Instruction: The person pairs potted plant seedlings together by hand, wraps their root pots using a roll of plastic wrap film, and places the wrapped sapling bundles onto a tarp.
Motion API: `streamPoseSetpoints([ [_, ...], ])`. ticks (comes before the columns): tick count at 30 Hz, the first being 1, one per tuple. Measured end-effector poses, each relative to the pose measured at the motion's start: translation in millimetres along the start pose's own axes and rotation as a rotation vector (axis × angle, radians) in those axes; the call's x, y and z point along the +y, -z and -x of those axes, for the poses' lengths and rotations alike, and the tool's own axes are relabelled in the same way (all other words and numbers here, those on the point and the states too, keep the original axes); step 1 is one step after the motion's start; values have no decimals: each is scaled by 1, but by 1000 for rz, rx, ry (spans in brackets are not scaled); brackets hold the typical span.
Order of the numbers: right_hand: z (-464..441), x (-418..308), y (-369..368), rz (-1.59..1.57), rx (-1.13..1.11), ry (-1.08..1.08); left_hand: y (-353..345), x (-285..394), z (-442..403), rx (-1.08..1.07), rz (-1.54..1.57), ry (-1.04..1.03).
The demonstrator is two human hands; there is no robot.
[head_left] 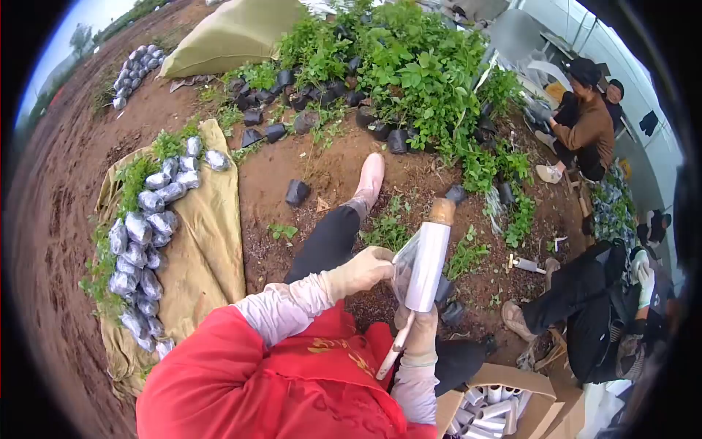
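Note:
A roll of clear plastic film (428, 269) on a brown core stands almost upright in front of my body. My gloved right hand (418, 331) is wrapped round its lower end, where a pale wooden stick (395, 347) points down and left. On the roll's left side, my gloved left hand (363, 271) has its fingers pressed together at the loose edge of film. The fingertips are partly hidden by the film.
Wrapped bundles (137, 252) lie on a tan cloth (208, 256) at the left. Potted seedlings (417, 66) fill the back. A box (545, 388) of film rolls stands at lower right. Co-workers (591, 128) sit at the right. A black pot (297, 192) lies ahead.

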State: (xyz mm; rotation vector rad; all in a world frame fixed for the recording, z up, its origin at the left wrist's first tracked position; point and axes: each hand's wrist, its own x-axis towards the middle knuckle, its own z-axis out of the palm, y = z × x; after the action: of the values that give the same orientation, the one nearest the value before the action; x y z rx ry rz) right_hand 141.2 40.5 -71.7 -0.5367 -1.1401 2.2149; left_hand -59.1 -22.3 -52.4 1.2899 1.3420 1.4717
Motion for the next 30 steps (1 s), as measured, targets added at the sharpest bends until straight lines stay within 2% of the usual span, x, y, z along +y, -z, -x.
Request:
streamPoseSetpoints([
  [1, -1, -17, -16, -38, 74, -68, 1, 24, -3, 11, 102, 33],
  [3, -2, -29, -20, -87, 9, 13, 4, 37, -10, -62, 289, 213],
  [4, -3, -36, -21, 2, 47, -2, -5, 59, -11, -35, 368, 201],
  [5, -2, -40, -23, -40, 38, 35, -11, 75, -13, 4, 442, 183],
  [7, 0, -49, -22, 53, 78, 68, -6, 60, -12, -53, 498, 141],
  [8, 0, -48, -14, 137, 124, 38, 1, 60, -10, -131, 499, 192],
  [11, 5, -39, 4, 231, 150, 104, -12, 59, -12, -89, 567, 258],
  [12, 5, -35, 11, 217, 175, 110, -18, 45, -17, -54, 669, 268],
  [15, 4, -10, 43, 73, 279, 0, -1, -61, -23, -34, 241, 540],
  [17, -4, 22, 71, 26, 377, -97, -19, -121, -14, 71, 230, 379],
  [19, -15, 52, 103, -164, 462, -242, -25, -136, -14, 198, 289, 760],
  [23, -39, 106, 154, -326, 760, -345, -30, -155, -21, 215, 322, 875],
  [25, -50, 130, 165, -269, 926, -279, -24, -180, -31, 217, 329, 890],
  [27, -62, 155, 178, -386, 1186, -155, -24, -193, -27, 252, 319, 948],
  [28, -66, 158, 177, -376, 1270, -118, -27, -201, -27, 298, 343, 907],
  [30, -64, 178, 178, -314, 1445, -105, -30, -186, -35, 284, 377, 879],
])
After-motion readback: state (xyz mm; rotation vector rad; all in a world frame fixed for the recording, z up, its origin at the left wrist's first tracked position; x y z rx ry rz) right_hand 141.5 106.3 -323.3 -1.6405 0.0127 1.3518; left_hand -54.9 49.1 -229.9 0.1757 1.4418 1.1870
